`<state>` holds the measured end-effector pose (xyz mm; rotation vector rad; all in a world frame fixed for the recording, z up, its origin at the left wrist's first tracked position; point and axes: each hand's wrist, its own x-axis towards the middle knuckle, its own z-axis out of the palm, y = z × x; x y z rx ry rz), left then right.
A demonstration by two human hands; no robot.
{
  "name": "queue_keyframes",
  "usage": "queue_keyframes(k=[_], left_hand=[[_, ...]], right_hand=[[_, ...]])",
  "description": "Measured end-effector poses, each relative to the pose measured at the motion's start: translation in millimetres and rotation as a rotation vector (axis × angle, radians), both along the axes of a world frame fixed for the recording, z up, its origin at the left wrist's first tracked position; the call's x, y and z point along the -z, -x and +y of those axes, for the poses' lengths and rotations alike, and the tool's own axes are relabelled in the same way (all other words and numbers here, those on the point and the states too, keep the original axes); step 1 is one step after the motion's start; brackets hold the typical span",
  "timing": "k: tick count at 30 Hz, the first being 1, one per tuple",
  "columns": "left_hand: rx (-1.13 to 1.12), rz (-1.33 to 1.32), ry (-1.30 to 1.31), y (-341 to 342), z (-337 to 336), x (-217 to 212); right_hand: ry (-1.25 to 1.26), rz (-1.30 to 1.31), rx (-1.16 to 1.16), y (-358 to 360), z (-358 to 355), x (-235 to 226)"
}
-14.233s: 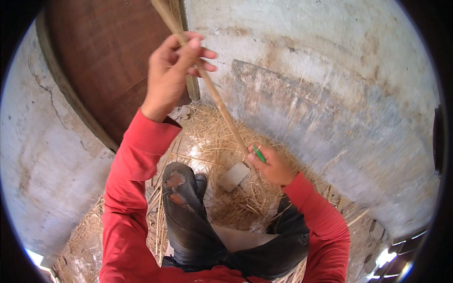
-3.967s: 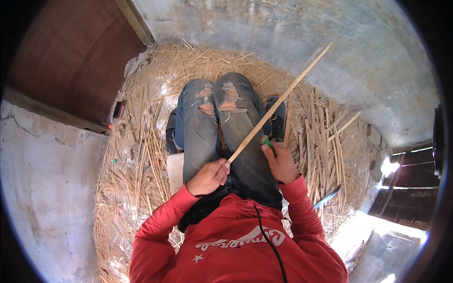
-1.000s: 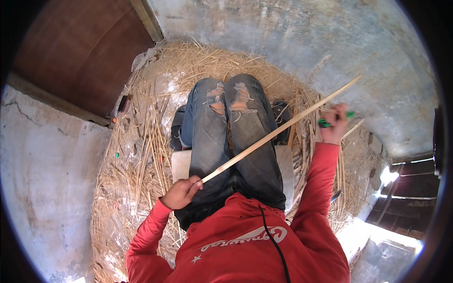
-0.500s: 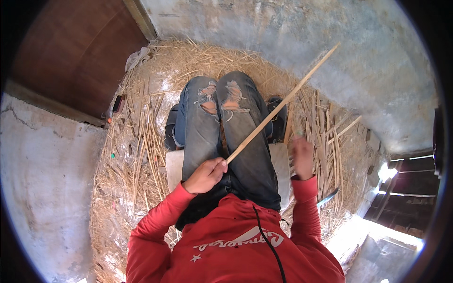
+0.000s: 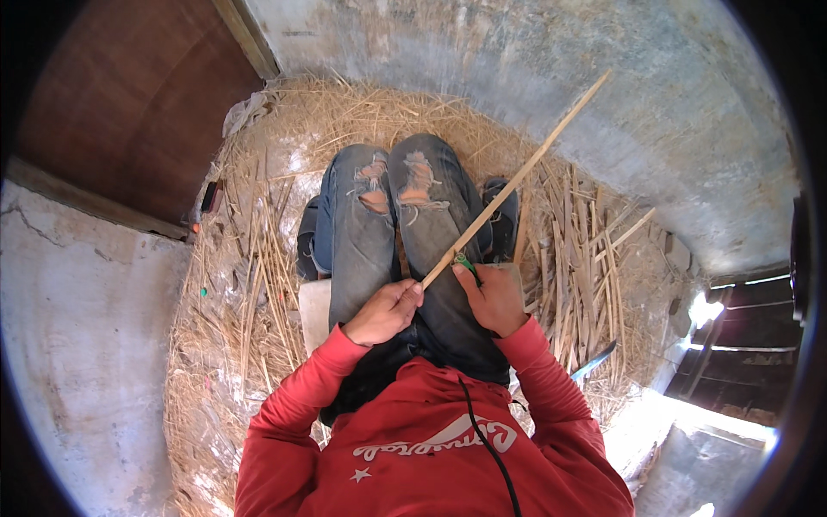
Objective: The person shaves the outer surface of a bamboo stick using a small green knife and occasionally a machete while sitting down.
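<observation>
Closed over my lap, my left hand (image 5: 388, 312) grips the near end of a long, pale bamboo strip (image 5: 525, 171). The strip slants up and away to the right, across my right thigh and past the knee. My right hand (image 5: 494, 297) is closed around a small green tool (image 5: 466, 265), mostly hidden in the fingers. The tool's tip lies against or just beside the strip, a little beyond my left hand; its exact kind cannot be made out.
I sit on a pale low seat (image 5: 314, 312) in torn jeans. Split strips (image 5: 575, 250) lie heaped at the right, near a curved blade (image 5: 594, 360). Straw and shavings (image 5: 250, 284) cover the floor. A wall (image 5: 551, 52) rises ahead, and a brown door (image 5: 138, 103) stands at the left.
My right hand has come in from the right with the green tool, up to the bamboo strip. The left hand keeps its hold, shifted slightly right.
</observation>
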<state>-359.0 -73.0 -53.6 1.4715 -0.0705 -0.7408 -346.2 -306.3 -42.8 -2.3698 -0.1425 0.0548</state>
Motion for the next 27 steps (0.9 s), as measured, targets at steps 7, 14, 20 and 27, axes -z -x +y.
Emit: queue_keyframes(k=[7,14,20,27], left_hand=[[0.003,-0.260,-0.191,15,14,12],[0.032,-0.108,-0.218,47,45,-16],[0.065,-0.024,-0.205,97,91,-29],[0.039,0.217,-0.169,134,137,-56]], right_hand=[[0.174,0.011,0.015,3,17,2],[0.217,-0.041,-0.027,7,20,9],[0.162,-0.037,0.032,1,14,14],[0.243,-0.226,0.046,-8,1,13]])
